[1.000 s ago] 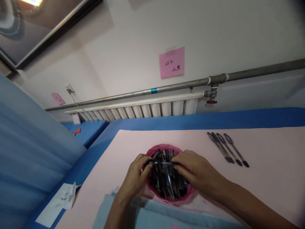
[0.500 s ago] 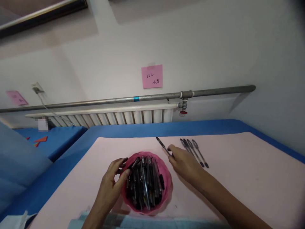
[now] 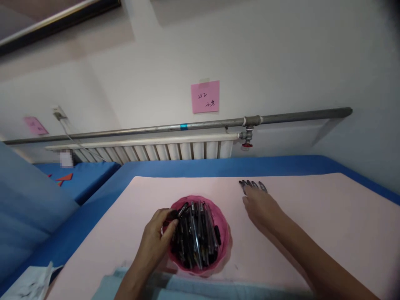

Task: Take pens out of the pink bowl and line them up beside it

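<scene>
A pink scalloped basket [image 3: 225, 233] stands on the pink table sheet, heaped with black-and-clear pens [image 3: 196, 237]. At its left rim is my left hand [image 3: 154, 235], thumb and fingers closed around the dark end of a pen [image 3: 182, 209] lying on the heap. To the right of the basket, my right hand [image 3: 261, 206] holds a pen [image 3: 242, 186] down against the sheet, at the left end of a row of several pens [image 3: 262, 186]. My right hand covers the lower parts of that row, and its fingertips are partly hidden.
The pink sheet [image 3: 312, 216] lies over a blue table [image 3: 218, 164]. Light blue cloth [image 3: 187, 289] runs along the near edge. White papers [image 3: 28, 283] lie at the lower left. Behind stand a radiator [image 3: 175, 151] and a pipe with a red-handled valve [image 3: 247, 145].
My right hand has carried its pen rightward from beside the basket to the row of pens. My left hand's fingers have closed in on a pen at the basket's left rim. The view has shifted slightly.
</scene>
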Demonstrator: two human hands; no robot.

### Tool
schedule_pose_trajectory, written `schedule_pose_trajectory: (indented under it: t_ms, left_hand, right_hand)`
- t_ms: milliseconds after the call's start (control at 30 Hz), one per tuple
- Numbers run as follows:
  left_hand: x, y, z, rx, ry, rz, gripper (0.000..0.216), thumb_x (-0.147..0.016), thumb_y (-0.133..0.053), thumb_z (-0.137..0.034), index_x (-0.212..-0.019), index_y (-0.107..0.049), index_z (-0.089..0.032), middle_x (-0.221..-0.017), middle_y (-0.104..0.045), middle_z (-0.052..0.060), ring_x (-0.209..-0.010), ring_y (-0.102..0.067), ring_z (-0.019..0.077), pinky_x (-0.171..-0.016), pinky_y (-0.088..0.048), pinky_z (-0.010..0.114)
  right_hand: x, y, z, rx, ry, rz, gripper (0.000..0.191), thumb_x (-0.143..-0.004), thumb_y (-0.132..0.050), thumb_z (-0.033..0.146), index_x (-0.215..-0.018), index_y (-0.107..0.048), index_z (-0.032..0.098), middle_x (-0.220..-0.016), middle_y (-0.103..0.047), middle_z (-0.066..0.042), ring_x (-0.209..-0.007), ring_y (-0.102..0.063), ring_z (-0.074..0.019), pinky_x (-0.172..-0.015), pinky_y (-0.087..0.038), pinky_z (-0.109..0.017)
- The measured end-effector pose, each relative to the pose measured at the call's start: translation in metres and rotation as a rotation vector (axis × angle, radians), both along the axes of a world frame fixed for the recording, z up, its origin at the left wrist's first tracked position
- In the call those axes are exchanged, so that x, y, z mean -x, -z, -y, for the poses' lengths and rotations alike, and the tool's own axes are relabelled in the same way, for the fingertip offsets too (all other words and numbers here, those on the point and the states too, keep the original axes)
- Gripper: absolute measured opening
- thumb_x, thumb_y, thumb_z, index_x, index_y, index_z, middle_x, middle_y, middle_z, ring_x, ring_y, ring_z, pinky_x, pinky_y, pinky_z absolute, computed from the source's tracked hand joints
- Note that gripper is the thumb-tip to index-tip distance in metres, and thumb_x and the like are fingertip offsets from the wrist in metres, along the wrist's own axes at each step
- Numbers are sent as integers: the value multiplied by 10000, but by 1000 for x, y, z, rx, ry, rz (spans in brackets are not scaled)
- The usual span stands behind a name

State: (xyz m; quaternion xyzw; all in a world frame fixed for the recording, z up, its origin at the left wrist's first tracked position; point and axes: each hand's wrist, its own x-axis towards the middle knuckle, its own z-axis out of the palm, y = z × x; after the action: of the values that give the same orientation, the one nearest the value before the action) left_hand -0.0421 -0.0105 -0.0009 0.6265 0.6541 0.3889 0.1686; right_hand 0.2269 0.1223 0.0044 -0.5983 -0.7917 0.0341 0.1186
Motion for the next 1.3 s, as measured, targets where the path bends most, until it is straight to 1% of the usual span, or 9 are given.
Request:
schedule_pose_trajectory:
  t_ms: [133,167,233,300,533,700,933,1033,1300]
  left_hand:
    - [-3,-4,1,30,-4,-17,197,-826,-447,-282,-909,-608,-205,-870,-622,44,-817,-581,181,-731,-458,324]
    - [-4,-5,1,29,-8,-17,191,-821,-449,-273,-898,-610,-204,-859,-624,43,-811,-580,181,-724,-455,321]
    - [-6,-5,0,28,-21,-15,182,-814,-452,-254,-881,-613,-205,-841,-629,37,-797,-580,177,-711,-450,312]
    - [-9,-3,0,32,-23,-14,177,-811,-451,-238,-872,-615,-208,-836,-635,31,-789,-581,172,-708,-448,306]
    - [-17,5,-1,41,50,-98,167,-817,-448,-219,-877,-603,-203,-863,-633,41,-835,-573,174,-757,-442,319]
    - [-18,5,-1,67,-35,-260,180,-834,-424,-211,-887,-594,-185,-878,-634,57,-864,-553,196,-778,-419,345]
    - [-45,2,2,198,-136,-630,193,-813,-475,-286,-803,-627,-169,-874,-631,86,-881,-540,261,-788,-367,413]
    - [-49,3,1,229,-145,-648,238,-811,-471,-319,-782,-647,-162,-894,-631,99,-916,-526,275,-804,-349,423]
    - [-48,5,-2,245,-130,-608,216,-782,-439,-230,-783,-639,-148,-902,-625,108,-933,-518,279,-820,-331,431]
  right_hand:
    - [25,-17,24,13,-165,-59,192,-843,-381,176,-764,-556,173,-739,-630,-54,-666,-562,-164,-585,-324,-261]
    - [31,-19,32,39,-263,-110,176,-840,-392,176,-765,-551,176,-738,-633,-45,-671,-566,-160,-582,-326,-251]
    - [43,-20,48,88,-419,-187,168,-841,-391,164,-784,-547,184,-769,-641,-36,-689,-576,-156,-591,-346,-241]
    - [52,-16,60,84,-473,-192,169,-842,-386,149,-845,-550,188,-802,-646,-39,-709,-587,-166,-602,-359,-247]
    - [63,-6,71,83,-473,-4,142,-833,-401,150,-861,-537,183,-783,-645,-60,-678,-597,-199,-554,-334,-270]
    - [66,-6,72,144,-461,11,159,-835,-386,152,-896,-530,183,-786,-643,-62,-667,-602,-205,-536,-308,-270]
    - [68,-3,70,134,-417,45,179,-800,-408,119,-917,-527,183,-786,-650,-52,-665,-596,-195,-520,-256,-262]
    - [67,-2,69,134,-418,70,186,-788,-406,114,-914,-525,181,-757,-646,-46,-642,-589,-190,-506,-227,-263]
    - [67,1,68,116,-432,54,231,-751,-403,98,-922,-535,178,-746,-642,-50,-620,-581,-194,-500,-221,-265]
